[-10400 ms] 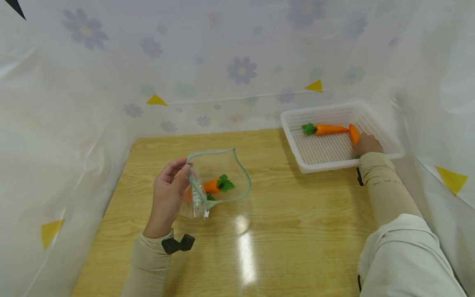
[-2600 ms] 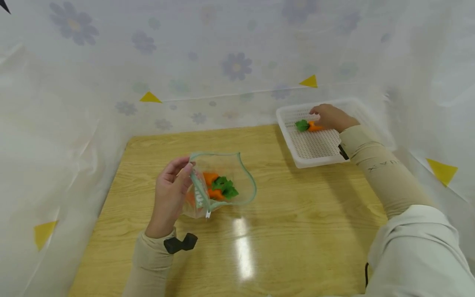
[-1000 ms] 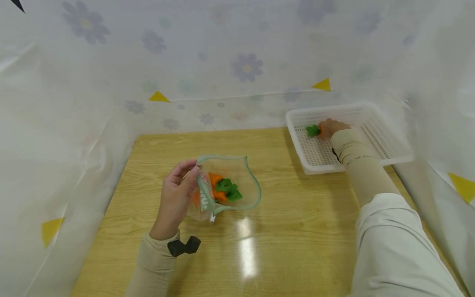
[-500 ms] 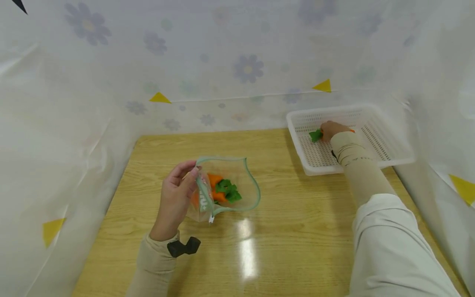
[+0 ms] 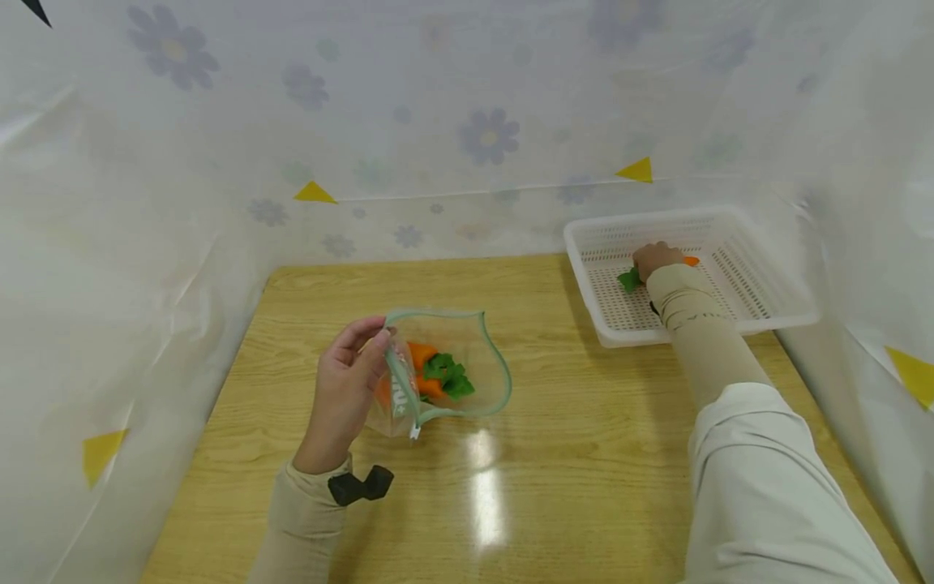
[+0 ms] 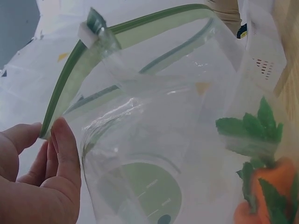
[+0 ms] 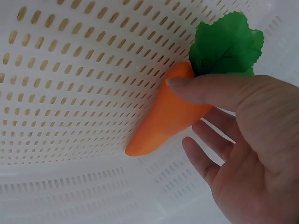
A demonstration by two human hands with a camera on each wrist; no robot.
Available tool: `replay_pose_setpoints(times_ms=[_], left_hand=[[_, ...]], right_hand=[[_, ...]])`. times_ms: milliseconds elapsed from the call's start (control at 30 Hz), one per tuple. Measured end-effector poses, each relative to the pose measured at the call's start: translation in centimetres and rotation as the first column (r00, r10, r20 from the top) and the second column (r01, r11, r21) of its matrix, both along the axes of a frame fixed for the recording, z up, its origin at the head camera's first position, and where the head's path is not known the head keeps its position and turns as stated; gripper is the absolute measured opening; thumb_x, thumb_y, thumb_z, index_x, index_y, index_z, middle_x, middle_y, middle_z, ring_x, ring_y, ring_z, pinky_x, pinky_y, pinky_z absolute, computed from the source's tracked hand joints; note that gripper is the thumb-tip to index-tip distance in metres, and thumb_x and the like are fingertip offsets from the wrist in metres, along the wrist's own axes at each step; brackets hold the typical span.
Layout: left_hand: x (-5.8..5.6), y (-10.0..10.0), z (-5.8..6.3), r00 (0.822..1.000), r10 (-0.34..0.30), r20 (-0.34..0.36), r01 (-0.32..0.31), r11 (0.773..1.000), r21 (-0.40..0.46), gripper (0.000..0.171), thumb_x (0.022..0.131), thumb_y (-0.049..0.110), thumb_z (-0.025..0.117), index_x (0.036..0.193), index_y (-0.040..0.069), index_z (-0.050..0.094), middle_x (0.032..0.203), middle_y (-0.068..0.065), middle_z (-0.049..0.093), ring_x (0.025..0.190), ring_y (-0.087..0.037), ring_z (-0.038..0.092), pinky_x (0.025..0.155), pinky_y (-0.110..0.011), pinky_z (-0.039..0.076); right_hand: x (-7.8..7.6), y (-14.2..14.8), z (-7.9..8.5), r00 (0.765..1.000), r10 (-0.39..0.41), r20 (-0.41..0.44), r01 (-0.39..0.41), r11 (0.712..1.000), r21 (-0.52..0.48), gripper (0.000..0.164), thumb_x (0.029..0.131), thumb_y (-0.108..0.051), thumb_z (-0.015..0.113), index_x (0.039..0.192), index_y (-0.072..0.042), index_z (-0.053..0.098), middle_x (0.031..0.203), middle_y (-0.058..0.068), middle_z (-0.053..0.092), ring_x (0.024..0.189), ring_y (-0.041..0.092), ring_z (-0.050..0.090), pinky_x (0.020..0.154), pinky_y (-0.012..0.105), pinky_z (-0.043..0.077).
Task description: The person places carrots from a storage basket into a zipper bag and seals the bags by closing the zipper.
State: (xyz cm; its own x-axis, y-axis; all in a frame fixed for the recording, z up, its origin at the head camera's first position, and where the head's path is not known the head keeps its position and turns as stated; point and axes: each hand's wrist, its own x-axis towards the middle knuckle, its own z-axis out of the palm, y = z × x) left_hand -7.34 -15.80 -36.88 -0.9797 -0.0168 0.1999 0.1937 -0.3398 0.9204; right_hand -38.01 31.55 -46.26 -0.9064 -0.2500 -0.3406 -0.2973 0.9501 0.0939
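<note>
My left hand (image 5: 343,389) pinches the green-edged rim of a clear zip bag (image 5: 481,365), whose mouth gapes toward the right. Inside the bag lie toy carrots (image 5: 430,385) with green leaves, seen also through the plastic in the left wrist view. Over in the white basket (image 5: 620,334), my right hand (image 5: 659,258) grips an orange toy carrot (image 7: 166,114) near its leafy end, thumb across the top and fingers beneath. The carrot's tip points down at the basket floor in the right wrist view. From the head view the hand covers most of it.
The wooden table (image 5: 584,470) reaches from the bag to the basket. White plastic sheeting (image 5: 409,105) with printed flowers rises at the back and both sides. Yellow tape triangles (image 5: 635,170) mark the sheeting.
Earlier the basket held two carrots; now one shows there, and more fill the bag. Lately the right hand has taken hold of the remaining carrot and shifted it slightly right. The left hand keeps its pinch.
</note>
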Motion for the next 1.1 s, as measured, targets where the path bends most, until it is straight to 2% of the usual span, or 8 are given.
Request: replay_pose_setpoints(times_ms=[200, 267, 433, 567, 700, 900, 1000, 1100], left_hand=[[0.1, 0.0, 0.0, 1.000, 0.003, 0.015, -0.003, 1.000, -0.022, 0.025, 0.094, 0.006, 0.054, 0.119, 0.001, 0.055, 0.109, -0.007, 0.056, 0.086, -0.012, 0.058, 0.072, -0.021, 0.052], [0.1, 0.1, 0.0, 1.000, -0.003, 0.018, 0.003, 1.000, -0.024, 0.025, 0.094, 0.007, 0.054, 0.119, 0.001, 0.054, 0.109, -0.007, 0.056, 0.085, -0.012, 0.058, 0.071, -0.021, 0.052], [-0.3, 0.1, 0.0, 1.000, -0.013, 0.016, 0.014, 1.000, -0.016, 0.025, 0.094, 0.007, 0.054, 0.119, 0.001, 0.055, 0.111, -0.008, 0.056, 0.087, -0.012, 0.058, 0.070, -0.020, 0.051], [-0.6, 0.2, 0.0, 1.000, -0.014, 0.016, 0.015, 1.000, -0.027, 0.025, 0.094, 0.007, 0.054, 0.119, 0.001, 0.055, 0.111, -0.008, 0.056, 0.080, -0.011, 0.055, 0.065, -0.019, 0.049], [-0.9, 0.1, -0.2, 1.000, -0.008, 0.022, 0.009, 0.999, -0.047, 0.027, 0.094, 0.009, 0.055, 0.119, 0.001, 0.054, 0.110, -0.009, 0.057, 0.073, -0.011, 0.050, 0.061, -0.018, 0.047], [-1.5, 0.0, -0.3, 0.999, -0.002, 0.035, 0.003, 0.999, -0.051, 0.029, 0.094, 0.012, 0.057, 0.120, 0.001, 0.054, 0.110, -0.009, 0.057, 0.078, -0.010, 0.054, 0.064, -0.018, 0.048], [-1.6, 0.0, -0.3, 0.999, -0.005, 0.034, 0.007, 0.999, -0.041, 0.029, 0.094, 0.012, 0.057, 0.120, 0.001, 0.054, 0.111, -0.009, 0.056, 0.080, -0.011, 0.055, 0.065, -0.019, 0.049], [-1.7, 0.1, -0.3, 0.999, -0.006, 0.033, 0.008, 0.999, -0.035, 0.029, 0.094, 0.011, 0.057, 0.120, 0.000, 0.054, 0.110, -0.009, 0.056, 0.082, -0.012, 0.056, 0.066, -0.019, 0.049]], right_hand=[[0.8, 0.3, -0.1, 1.000, -0.018, -0.024, 0.018, 1.000, 0.011, 0.001, 0.085, -0.001, 0.061, 0.086, -0.001, 0.061, 0.084, 0.017, 0.059, 0.078, 0.033, 0.056, 0.066, 0.051, 0.048], [1.2, 0.2, 0.3, 0.999, -0.017, -0.049, 0.016, 1.000, -0.009, 0.007, 0.083, -0.005, 0.066, 0.086, -0.001, 0.061, 0.080, 0.015, 0.059, 0.073, 0.030, 0.057, 0.062, 0.048, 0.049], [1.3, 0.3, 1.7, 0.996, -0.019, -0.082, 0.010, 0.994, -0.108, 0.015, 0.083, -0.010, 0.067, 0.085, 0.001, 0.057, 0.074, 0.013, 0.057, 0.065, 0.026, 0.054, 0.056, 0.041, 0.047], [1.5, 0.2, 3.3, 0.996, -0.020, -0.082, 0.002, 0.978, -0.209, 0.013, 0.085, -0.009, 0.063, 0.084, 0.000, 0.054, 0.077, 0.014, 0.056, 0.069, 0.026, 0.051, 0.059, 0.041, 0.043], [2.3, -0.5, 5.4, 0.997, -0.036, -0.074, 0.009, 0.944, -0.330, 0.017, 0.086, -0.008, 0.061, 0.093, 0.005, 0.052, 0.086, 0.020, 0.056, 0.075, 0.031, 0.053, 0.066, 0.044, 0.045], [2.8, -1.5, 8.3, 0.996, -0.058, -0.073, 0.020, 0.898, -0.441, 0.047, 0.091, -0.015, 0.055, 0.126, 0.011, 0.038, 0.114, 0.029, 0.048, 0.100, 0.041, 0.049, 0.085, 0.055, 0.040], [3.0, -1.9, 9.2, 0.993, -0.076, -0.091, 0.022, 0.871, -0.491, 0.050, 0.092, -0.017, 0.054, 0.129, 0.009, 0.034, 0.116, 0.027, 0.045, 0.101, 0.040, 0.045, 0.085, 0.055, 0.038], [3.2, -2.0, 9.6, 0.991, -0.090, -0.103, 0.015, 0.820, -0.572, 0.047, 0.092, -0.016, 0.055, 0.127, 0.006, 0.034, 0.116, 0.024, 0.044, 0.101, 0.038, 0.044, 0.084, 0.054, 0.038]])
